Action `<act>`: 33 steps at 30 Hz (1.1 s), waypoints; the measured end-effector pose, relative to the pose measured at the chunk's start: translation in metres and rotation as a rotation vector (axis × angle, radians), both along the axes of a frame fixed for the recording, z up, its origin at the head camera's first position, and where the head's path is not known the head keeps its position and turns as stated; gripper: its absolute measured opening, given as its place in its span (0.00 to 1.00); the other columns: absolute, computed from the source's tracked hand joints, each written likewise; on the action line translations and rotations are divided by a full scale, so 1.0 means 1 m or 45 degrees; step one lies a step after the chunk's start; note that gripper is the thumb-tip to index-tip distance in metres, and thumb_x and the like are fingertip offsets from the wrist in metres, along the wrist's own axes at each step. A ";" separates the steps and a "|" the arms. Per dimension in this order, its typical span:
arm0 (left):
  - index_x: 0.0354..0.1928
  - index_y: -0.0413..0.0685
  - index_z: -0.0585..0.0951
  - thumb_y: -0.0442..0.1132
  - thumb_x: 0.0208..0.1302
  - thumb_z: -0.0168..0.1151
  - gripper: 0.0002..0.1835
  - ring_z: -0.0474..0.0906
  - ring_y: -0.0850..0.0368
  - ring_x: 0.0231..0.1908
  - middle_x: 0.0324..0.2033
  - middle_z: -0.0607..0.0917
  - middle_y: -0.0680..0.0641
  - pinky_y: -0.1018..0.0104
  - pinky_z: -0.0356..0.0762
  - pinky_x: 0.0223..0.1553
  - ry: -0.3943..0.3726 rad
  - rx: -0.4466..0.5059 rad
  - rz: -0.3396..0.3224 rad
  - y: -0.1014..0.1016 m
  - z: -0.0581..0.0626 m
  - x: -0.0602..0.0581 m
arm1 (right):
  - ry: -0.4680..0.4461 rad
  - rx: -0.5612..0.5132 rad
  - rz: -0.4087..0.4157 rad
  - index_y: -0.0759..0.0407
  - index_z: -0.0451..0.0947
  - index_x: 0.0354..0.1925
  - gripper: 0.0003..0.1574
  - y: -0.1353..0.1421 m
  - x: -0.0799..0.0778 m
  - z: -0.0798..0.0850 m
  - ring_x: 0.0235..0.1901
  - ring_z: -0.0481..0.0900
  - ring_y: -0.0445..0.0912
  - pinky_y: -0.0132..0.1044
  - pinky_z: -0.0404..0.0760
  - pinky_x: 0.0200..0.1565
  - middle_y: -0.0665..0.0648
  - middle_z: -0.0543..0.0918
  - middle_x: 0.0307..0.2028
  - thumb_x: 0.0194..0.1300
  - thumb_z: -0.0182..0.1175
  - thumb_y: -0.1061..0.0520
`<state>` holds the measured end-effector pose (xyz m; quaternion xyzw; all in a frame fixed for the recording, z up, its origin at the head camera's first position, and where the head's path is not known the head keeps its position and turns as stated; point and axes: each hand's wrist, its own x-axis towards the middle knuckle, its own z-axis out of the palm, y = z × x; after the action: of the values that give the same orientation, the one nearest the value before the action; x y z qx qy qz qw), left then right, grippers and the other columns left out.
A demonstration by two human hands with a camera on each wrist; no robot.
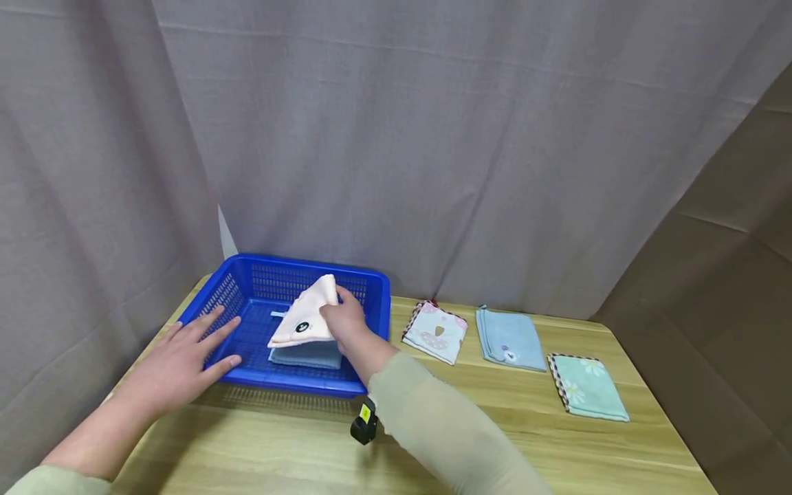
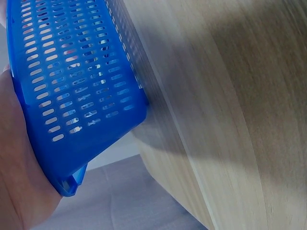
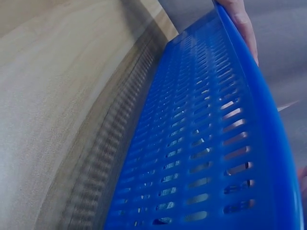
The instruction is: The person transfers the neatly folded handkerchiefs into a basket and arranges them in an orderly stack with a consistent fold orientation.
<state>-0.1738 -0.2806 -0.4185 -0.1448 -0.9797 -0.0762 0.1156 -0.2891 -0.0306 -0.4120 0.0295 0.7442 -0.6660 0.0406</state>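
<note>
Resting with its fingers spread, the left hand (image 1: 170, 368) is touching the near-left corner of the basket (image 1: 284, 380), its grip pinching nothing; the left wrist view is showing it lying against the basket. Inside, toward the near right, the first blue cloth (image 1: 307, 356) is lying flat, so that piece seems done. Above it the pale cloth (image 1: 312, 313) is hanging tilted, partly hiding it; whether the two are touching, I cannot tell. The right hand (image 1: 348, 323) is pinching the pale cloth's right edge in its grip, so this piece looks half handled, not yet released. Farther right, three folded cloths are lying well apart from both hands on the surface (image 1: 278, 440): the spotted cloth (image 1: 436, 333) near the basket, the second blue cloth (image 1: 510, 337), then the green cloth (image 1: 590, 387), rightmost and nearest. Judging by this, the work is standing partway, with one cloth settled, one being handled and these three probably left.
</note>
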 end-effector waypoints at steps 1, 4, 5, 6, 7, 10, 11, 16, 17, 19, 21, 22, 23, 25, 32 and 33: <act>0.75 0.53 0.64 0.66 0.70 0.50 0.38 0.57 0.31 0.70 0.73 0.60 0.34 0.29 0.51 0.65 -0.004 0.000 0.001 0.000 0.000 0.000 | -0.002 0.004 0.007 0.58 0.70 0.68 0.40 0.000 -0.001 0.000 0.36 0.83 0.50 0.38 0.84 0.35 0.64 0.81 0.51 0.56 0.58 0.70; 0.74 0.53 0.65 0.66 0.70 0.50 0.38 0.58 0.31 0.69 0.73 0.60 0.34 0.29 0.51 0.65 -0.001 0.004 -0.001 0.001 0.000 0.000 | -0.018 0.004 0.033 0.59 0.69 0.69 0.41 -0.001 -0.003 -0.002 0.36 0.83 0.51 0.38 0.84 0.35 0.64 0.80 0.51 0.56 0.57 0.71; 0.74 0.53 0.65 0.66 0.70 0.50 0.38 0.58 0.31 0.69 0.73 0.60 0.34 0.29 0.51 0.65 -0.001 0.004 -0.001 0.001 0.000 0.000 | -0.026 0.000 0.041 0.58 0.69 0.69 0.41 -0.002 -0.004 -0.002 0.36 0.83 0.51 0.38 0.84 0.35 0.64 0.80 0.51 0.57 0.57 0.71; 0.74 0.53 0.65 0.66 0.70 0.50 0.38 0.58 0.31 0.69 0.73 0.60 0.34 0.29 0.51 0.65 -0.002 0.003 -0.001 0.001 0.000 0.000 | -0.029 0.001 0.049 0.59 0.68 0.69 0.41 -0.002 -0.004 -0.002 0.36 0.84 0.51 0.38 0.85 0.35 0.64 0.80 0.51 0.57 0.57 0.71; 0.74 0.53 0.65 0.66 0.70 0.50 0.38 0.58 0.31 0.69 0.73 0.60 0.34 0.29 0.51 0.65 -0.003 0.003 0.000 0.001 0.000 0.000 | -0.033 0.001 0.056 0.58 0.68 0.70 0.41 -0.002 -0.005 -0.002 0.36 0.84 0.51 0.39 0.85 0.36 0.64 0.80 0.52 0.57 0.56 0.72; 0.74 0.53 0.65 0.66 0.70 0.50 0.39 0.58 0.31 0.69 0.73 0.60 0.33 0.29 0.51 0.65 -0.006 -0.002 0.006 0.000 0.000 0.000 | -0.040 0.003 0.074 0.58 0.68 0.70 0.41 -0.004 -0.005 -0.003 0.36 0.84 0.51 0.39 0.85 0.36 0.64 0.80 0.53 0.57 0.56 0.72; 0.74 0.52 0.65 0.67 0.70 0.50 0.39 0.58 0.31 0.69 0.73 0.60 0.33 0.29 0.51 0.65 -0.006 -0.004 0.008 0.000 0.000 0.000 | -0.049 0.002 0.081 0.58 0.68 0.70 0.41 -0.004 -0.006 -0.003 0.36 0.84 0.51 0.39 0.85 0.36 0.64 0.80 0.53 0.58 0.56 0.72; 0.74 0.52 0.65 0.66 0.70 0.50 0.39 0.57 0.31 0.70 0.73 0.60 0.33 0.29 0.51 0.65 -0.010 0.004 0.008 0.000 0.001 0.000 | -0.083 0.007 0.122 0.56 0.68 0.70 0.41 -0.005 -0.006 -0.002 0.37 0.83 0.52 0.40 0.85 0.36 0.64 0.79 0.55 0.59 0.55 0.72; 0.74 0.52 0.65 0.66 0.70 0.50 0.39 0.57 0.31 0.70 0.73 0.60 0.33 0.30 0.51 0.65 -0.009 0.006 0.008 0.000 0.002 0.000 | -0.087 0.011 0.131 0.55 0.68 0.71 0.42 -0.005 -0.006 -0.002 0.37 0.83 0.52 0.40 0.85 0.36 0.64 0.79 0.55 0.59 0.55 0.72; 0.74 0.52 0.66 0.66 0.70 0.50 0.38 0.57 0.31 0.70 0.73 0.60 0.34 0.30 0.51 0.66 -0.005 0.013 0.005 0.000 0.003 0.001 | -0.097 0.017 0.147 0.54 0.67 0.71 0.43 -0.004 -0.006 -0.002 0.36 0.83 0.52 0.40 0.85 0.35 0.64 0.79 0.55 0.58 0.54 0.72; 0.74 0.51 0.66 0.66 0.70 0.51 0.38 0.57 0.31 0.70 0.73 0.60 0.34 0.30 0.51 0.66 0.002 0.018 0.003 0.001 0.003 0.001 | -0.109 0.021 0.161 0.53 0.66 0.72 0.44 -0.004 -0.006 -0.002 0.35 0.83 0.51 0.40 0.85 0.34 0.64 0.79 0.54 0.58 0.54 0.73; 0.74 0.51 0.66 0.66 0.70 0.51 0.38 0.57 0.32 0.70 0.73 0.60 0.34 0.30 0.51 0.66 0.005 0.018 0.002 0.001 0.004 0.001 | -0.119 0.015 0.168 0.53 0.66 0.72 0.44 -0.003 -0.006 -0.002 0.35 0.83 0.51 0.40 0.85 0.34 0.64 0.78 0.54 0.58 0.54 0.73; 0.74 0.51 0.66 0.66 0.70 0.51 0.38 0.57 0.32 0.70 0.73 0.60 0.34 0.30 0.51 0.66 0.006 0.018 0.002 0.001 0.004 0.001 | -0.132 0.009 0.175 0.53 0.65 0.72 0.45 -0.003 -0.006 -0.002 0.35 0.83 0.51 0.41 0.85 0.34 0.64 0.78 0.54 0.57 0.53 0.73; 0.74 0.51 0.66 0.66 0.70 0.51 0.38 0.57 0.32 0.70 0.73 0.60 0.34 0.30 0.51 0.66 0.004 0.016 0.001 0.001 0.004 0.001 | -0.146 -0.001 0.192 0.53 0.64 0.73 0.46 -0.002 -0.006 -0.002 0.35 0.83 0.52 0.41 0.85 0.34 0.64 0.78 0.54 0.57 0.52 0.74; 0.74 0.52 0.66 0.65 0.70 0.51 0.38 0.58 0.31 0.69 0.73 0.60 0.34 0.30 0.53 0.65 0.019 0.008 -0.003 0.001 0.001 0.000 | -0.183 -0.016 0.247 0.53 0.61 0.74 0.49 0.000 -0.004 -0.002 0.36 0.83 0.53 0.44 0.85 0.33 0.64 0.78 0.48 0.55 0.50 0.75; 0.74 0.52 0.66 0.65 0.70 0.51 0.38 0.58 0.31 0.69 0.73 0.60 0.34 0.29 0.53 0.65 0.021 0.009 -0.004 0.001 0.001 0.000 | -0.192 -0.014 0.251 0.52 0.61 0.75 0.49 0.000 -0.004 -0.001 0.36 0.83 0.53 0.44 0.85 0.33 0.64 0.78 0.47 0.55 0.50 0.75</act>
<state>-0.1734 -0.2801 -0.4179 -0.1465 -0.9783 -0.0785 0.1241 -0.2931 -0.0306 -0.4134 0.0061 0.7346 -0.6589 0.1617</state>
